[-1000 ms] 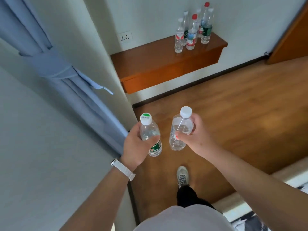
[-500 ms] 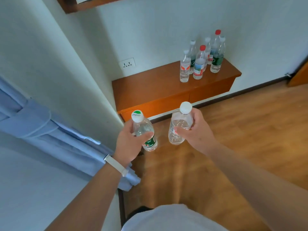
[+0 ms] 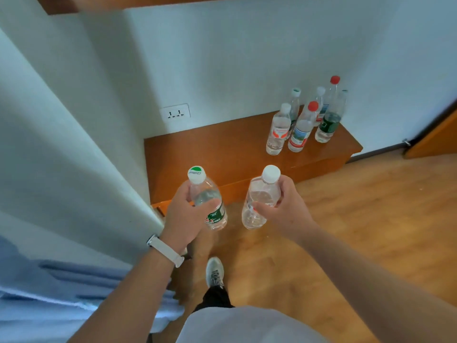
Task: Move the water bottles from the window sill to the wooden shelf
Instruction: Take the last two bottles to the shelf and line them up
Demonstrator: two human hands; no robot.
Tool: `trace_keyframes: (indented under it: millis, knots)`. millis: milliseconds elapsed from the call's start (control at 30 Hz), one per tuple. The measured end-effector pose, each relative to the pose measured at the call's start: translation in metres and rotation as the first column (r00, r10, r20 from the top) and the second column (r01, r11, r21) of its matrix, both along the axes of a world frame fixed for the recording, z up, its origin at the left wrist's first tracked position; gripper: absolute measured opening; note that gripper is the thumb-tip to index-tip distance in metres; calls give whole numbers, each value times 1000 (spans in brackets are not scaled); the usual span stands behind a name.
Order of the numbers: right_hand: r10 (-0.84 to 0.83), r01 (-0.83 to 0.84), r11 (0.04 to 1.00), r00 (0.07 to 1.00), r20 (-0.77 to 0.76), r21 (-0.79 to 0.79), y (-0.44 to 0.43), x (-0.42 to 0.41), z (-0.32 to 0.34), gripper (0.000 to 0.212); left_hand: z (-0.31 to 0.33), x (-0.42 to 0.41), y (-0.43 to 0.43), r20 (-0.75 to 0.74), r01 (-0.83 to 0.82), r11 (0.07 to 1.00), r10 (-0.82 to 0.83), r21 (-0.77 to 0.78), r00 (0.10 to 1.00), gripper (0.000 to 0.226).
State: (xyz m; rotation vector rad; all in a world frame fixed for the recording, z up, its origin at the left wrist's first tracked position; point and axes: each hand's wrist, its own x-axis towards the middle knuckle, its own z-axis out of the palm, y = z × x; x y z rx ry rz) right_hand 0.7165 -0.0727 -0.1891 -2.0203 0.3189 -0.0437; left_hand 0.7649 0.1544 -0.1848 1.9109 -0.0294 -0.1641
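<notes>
I am holding one bottle in each hand. My left hand (image 3: 183, 216) is gripping the green-labelled bottle (image 3: 216, 214) round its upper body, fingers (image 3: 206, 204) wrapping it. My right hand (image 3: 284, 209) is gripping the clear bottle (image 3: 254, 216) just under its white cap, fingers curling round it. Both bottles are hanging upright in the air, near each other but apart, over the floor (image 3: 358, 206) in front of the wooden shelf (image 3: 222, 149). Six shelf bottles (image 3: 300, 129) are standing clustered at its right end by the wall. A wall socket (image 3: 175, 112) is sitting above its left part. A white band (image 3: 164, 250) is circling my left wrist.
</notes>
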Motion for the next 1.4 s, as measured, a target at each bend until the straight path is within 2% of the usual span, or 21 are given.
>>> trace_keyframes:
  millis: [233,433,800,967,1400]
  knots:
    - [-29,24,996,998,-63,-81,13,115,4,77,-2,135,8,-11,26,999,-25,22,1000,52]
    - [-22,18,997,998,-60,-79,27,194,7,78,-2,214,16,9,2,1000,-2,25,1000,53]
    - [92,-96,994,994,-62,-52,40,288,-12,73,-16,272,28,0,-128,988,129,81,992,52]
    - [182,-186,981,981,-73,-48,42,334,-28,77,-20,299,29,-12,-210,970,213,122,977,43]
    - [369,-383,912,922,-118,-146,52,418,-53,66,-40,346,27,-55,-420,879,442,225,895,48]
